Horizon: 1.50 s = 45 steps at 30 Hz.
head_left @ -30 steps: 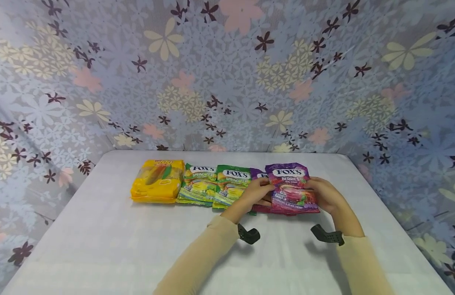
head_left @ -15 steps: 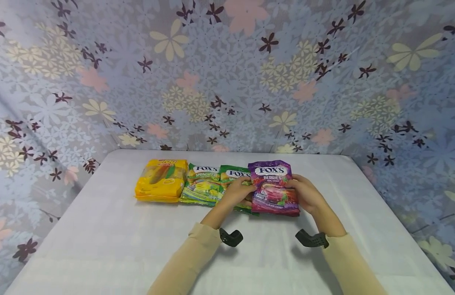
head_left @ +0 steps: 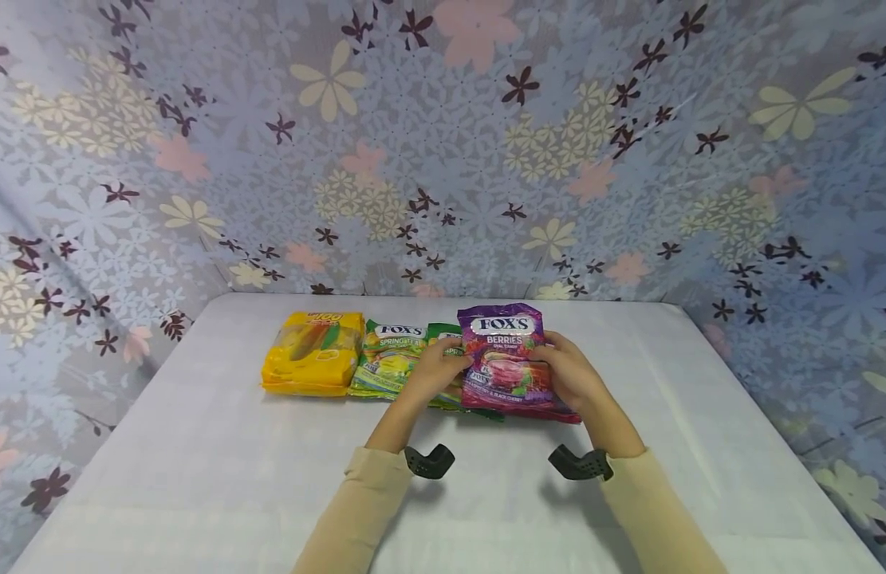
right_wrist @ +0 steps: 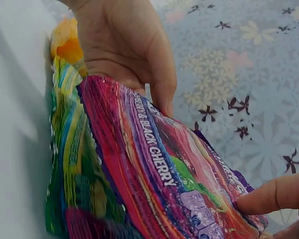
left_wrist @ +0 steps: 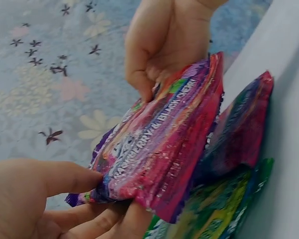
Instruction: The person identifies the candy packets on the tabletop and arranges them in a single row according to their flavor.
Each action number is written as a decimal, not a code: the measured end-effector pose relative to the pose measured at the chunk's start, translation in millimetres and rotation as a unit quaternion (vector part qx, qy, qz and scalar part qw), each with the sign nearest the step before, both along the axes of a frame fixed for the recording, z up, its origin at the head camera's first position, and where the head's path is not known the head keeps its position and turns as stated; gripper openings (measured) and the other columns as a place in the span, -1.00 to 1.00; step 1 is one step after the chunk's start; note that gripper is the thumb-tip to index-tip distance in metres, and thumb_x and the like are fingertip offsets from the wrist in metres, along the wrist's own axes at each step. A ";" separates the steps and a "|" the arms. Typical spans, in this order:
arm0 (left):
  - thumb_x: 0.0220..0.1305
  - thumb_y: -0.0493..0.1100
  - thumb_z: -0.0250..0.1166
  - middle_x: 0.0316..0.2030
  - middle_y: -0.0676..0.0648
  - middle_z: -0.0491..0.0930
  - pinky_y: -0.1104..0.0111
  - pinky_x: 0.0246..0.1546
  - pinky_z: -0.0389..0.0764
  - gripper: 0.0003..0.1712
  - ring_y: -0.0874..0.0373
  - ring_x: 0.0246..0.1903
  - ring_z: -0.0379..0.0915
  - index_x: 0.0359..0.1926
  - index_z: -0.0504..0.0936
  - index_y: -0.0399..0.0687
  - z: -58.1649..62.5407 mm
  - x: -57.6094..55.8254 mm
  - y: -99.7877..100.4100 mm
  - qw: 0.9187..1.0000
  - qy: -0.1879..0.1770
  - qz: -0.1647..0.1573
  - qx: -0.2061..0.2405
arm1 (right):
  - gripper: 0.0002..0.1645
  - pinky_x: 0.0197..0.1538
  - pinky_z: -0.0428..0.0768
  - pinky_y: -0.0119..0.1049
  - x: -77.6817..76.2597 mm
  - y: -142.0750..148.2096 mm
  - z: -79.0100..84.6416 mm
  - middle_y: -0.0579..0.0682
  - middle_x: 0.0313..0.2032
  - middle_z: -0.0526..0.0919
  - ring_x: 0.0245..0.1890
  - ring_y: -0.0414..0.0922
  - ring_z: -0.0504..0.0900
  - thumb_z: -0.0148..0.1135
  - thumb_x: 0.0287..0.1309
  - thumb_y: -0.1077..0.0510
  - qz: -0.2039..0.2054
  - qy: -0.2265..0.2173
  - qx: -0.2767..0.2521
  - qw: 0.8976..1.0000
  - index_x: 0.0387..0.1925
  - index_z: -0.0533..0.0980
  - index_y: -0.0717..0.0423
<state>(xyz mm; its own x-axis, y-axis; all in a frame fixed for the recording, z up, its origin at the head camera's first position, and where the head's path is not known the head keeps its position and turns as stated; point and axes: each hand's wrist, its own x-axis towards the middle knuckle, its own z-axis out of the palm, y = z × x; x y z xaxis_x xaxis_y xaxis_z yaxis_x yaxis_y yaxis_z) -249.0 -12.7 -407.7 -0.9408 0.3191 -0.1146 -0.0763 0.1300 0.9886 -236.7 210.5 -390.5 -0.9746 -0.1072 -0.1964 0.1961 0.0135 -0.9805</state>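
A purple-and-red candy bag [head_left: 503,359] marked FOX'S Berries is held up between both hands. My left hand [head_left: 431,375] pinches its left edge, thumb in front and fingers behind, as the left wrist view shows. On the opposite edge my right hand [head_left: 575,375] grips it the same way. Beneath it lies a second purple-red bag [left_wrist: 239,132], mostly hidden. That one overlaps a green FOX'S Spring Tea bag [head_left: 446,331], which the left hand partly covers. Another green Spring Tea bag [head_left: 394,355] lies just left of it.
A yellow candy bag [head_left: 313,355] ends the row at the left. All the bags rest on a white-covered table [head_left: 234,470]. Behind it rises a floral-patterned backdrop [head_left: 443,159]. A black bracket sits at each wrist [head_left: 430,462].
Both hands have carried the Berries bag leftward, from over the other purple bag to partly over the right-hand green bag. The row of bags underneath stays put.
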 end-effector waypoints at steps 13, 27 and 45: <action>0.32 -0.25 0.27 -0.11 -0.34 0.62 0.12 -0.41 0.68 -0.44 -0.14 -0.37 0.64 0.29 0.35 -0.26 12.5 11.2 -10.4 0.998 0.056 -0.001 -0.007 | -0.18 0.04 0.47 -0.30 5.4 -10.9 2.6 0.31 0.32 0.14 0.11 0.02 0.35 -0.09 0.30 0.31 -0.004 0.009 -0.020 1.000 0.47 -0.19 0.29; 0.32 -0.29 0.24 -0.12 -0.31 0.63 0.15 -0.42 0.68 -0.50 -0.05 -0.33 0.64 0.26 0.38 -0.21 4.9 9.3 -12.1 0.998 0.065 0.008 -0.008 | -0.25 0.18 0.36 -0.13 9.5 -16.3 6.6 0.30 0.25 0.24 0.13 0.07 0.33 -0.07 0.27 0.34 -0.007 0.032 0.004 0.999 0.45 -0.02 0.22; 0.30 -0.26 0.27 -0.13 -0.29 0.63 0.14 -0.42 0.68 -0.44 -0.04 -0.31 0.63 0.30 0.37 -0.15 4.2 9.1 -12.5 0.997 0.072 0.014 -0.022 | -0.19 0.26 0.31 -0.02 10.1 -16.5 5.6 0.30 0.28 0.26 0.18 0.11 0.33 -0.04 0.22 0.40 -0.003 0.040 0.006 0.999 0.46 -0.06 0.22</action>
<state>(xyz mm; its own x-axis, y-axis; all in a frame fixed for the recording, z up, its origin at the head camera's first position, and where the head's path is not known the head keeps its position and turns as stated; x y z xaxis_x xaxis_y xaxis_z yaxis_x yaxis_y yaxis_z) -239.8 -25.2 -403.5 -0.9567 0.2909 0.0091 0.0624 0.1742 0.9827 -226.6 194.0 -384.9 -0.9878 -0.0999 -0.1193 0.1175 0.0238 -0.9928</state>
